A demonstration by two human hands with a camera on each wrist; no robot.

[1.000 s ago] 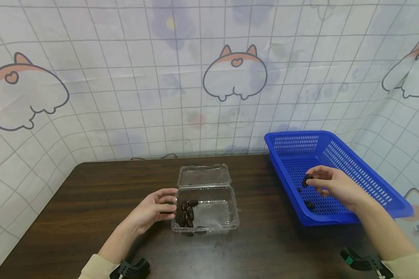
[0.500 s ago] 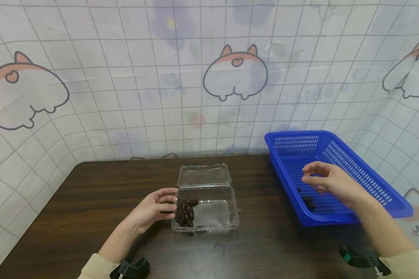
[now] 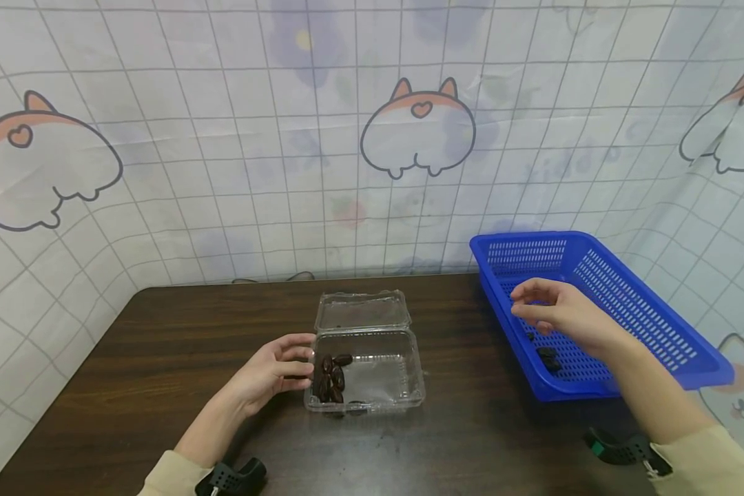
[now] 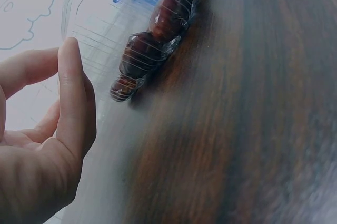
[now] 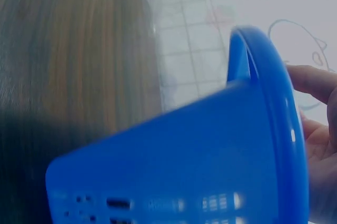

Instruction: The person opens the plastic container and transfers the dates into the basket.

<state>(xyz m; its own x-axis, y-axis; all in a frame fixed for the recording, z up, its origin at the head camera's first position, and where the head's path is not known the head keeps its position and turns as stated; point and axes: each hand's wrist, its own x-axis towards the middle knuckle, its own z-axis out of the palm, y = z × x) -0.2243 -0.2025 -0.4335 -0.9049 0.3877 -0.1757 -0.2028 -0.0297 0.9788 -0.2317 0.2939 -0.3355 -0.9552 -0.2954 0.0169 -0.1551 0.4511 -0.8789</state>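
Observation:
A clear plastic clamshell box [image 3: 381, 379] stands with its lid raised at the back. Several dark brown dates [image 3: 331, 379] lie along its left side; in the left wrist view, the dates [image 4: 139, 55] show through the clear wall. My left hand [image 3: 269, 372] rests its extended fingers against the box's left side. Over the left part of the blue basket [image 3: 583, 394], my right hand [image 3: 564, 317] hovers with loosely bent fingers and nothing visible between them. Below it, several dates [image 3: 548, 358] lie on the basket floor.
The dark wooden table [image 3: 180, 331] carries both containers, the basket at the right. A grid-patterned cloth wall [image 3: 254, 172] stands behind the table. In the right wrist view, the basket's side [image 5: 179, 166] hides part of the right hand.
My right hand has let go of a date, which now lies in the basket, and has moved left toward the basket's left rim. The left hand and the box keep their places.

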